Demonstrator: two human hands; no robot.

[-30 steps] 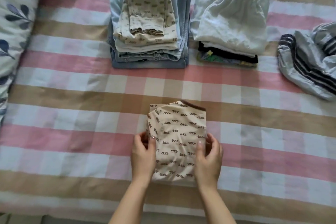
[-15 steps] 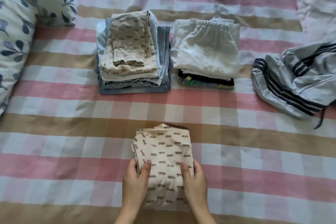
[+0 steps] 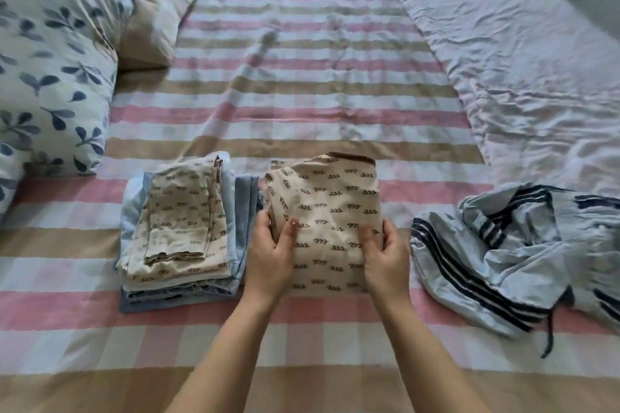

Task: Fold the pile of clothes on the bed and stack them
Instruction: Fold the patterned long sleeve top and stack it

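A folded cream garment (image 3: 327, 208) with small brown squiggles and a brown collar edge is held between both hands. My left hand (image 3: 273, 250) grips its left edge and my right hand (image 3: 385, 251) grips its right edge, thumbs on top. It hangs over the spot of the right stack, which it hides. To its left stands a stack of folded clothes (image 3: 183, 235), topped by cream printed pieces over blue ones. An unfolded pale blue garment with dark stripes (image 3: 513, 255) lies crumpled at the right.
The bed has a pink, tan and white checked sheet (image 3: 302, 84). Leaf-printed pillows (image 3: 50, 70) line the left side. A rumpled pale quilt (image 3: 536, 70) covers the far right. A wall runs behind the bed.
Both hands have lifted the folded cream garment off the near sheet and carried it away from me, over the right stack. The view has tilted up, showing more of the bed's far side.
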